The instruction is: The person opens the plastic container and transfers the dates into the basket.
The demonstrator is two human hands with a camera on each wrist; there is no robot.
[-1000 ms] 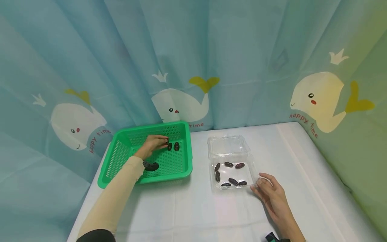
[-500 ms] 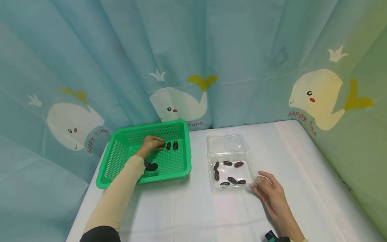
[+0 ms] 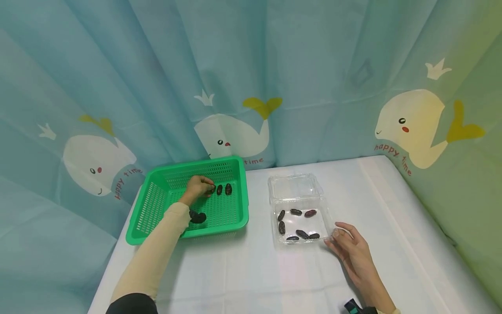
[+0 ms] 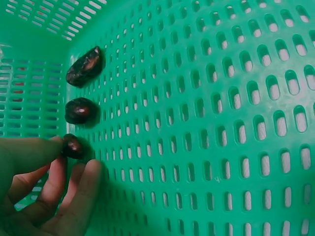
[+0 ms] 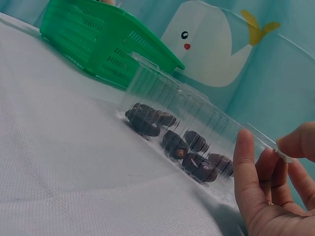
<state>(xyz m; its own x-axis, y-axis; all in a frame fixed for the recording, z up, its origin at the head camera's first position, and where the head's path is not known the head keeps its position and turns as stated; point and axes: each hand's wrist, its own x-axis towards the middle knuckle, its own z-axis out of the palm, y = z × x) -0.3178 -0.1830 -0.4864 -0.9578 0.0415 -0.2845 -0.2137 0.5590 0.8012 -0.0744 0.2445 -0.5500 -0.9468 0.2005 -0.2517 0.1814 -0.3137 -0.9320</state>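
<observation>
In the head view, a blue curtain (image 3: 313,65) printed with white whales hangs behind a table (image 3: 255,270) spread with white cloth. The left hand (image 3: 198,187) is down inside a green basket (image 3: 219,229), just beside two dates (image 3: 228,189) lying apart from each other. The right hand (image 3: 351,250) is at the near right corner of a clear box (image 3: 310,225), its lid folded back, with seven dates (image 3: 302,234) inside.

In the left wrist view, the left hand's thumb and finger pinch a third date (image 4: 72,146) at the end of the row, the other fingers reaching along the basket floor.

In the right wrist view, the right hand's fingers pinch the box's rim at one corner
</observation>
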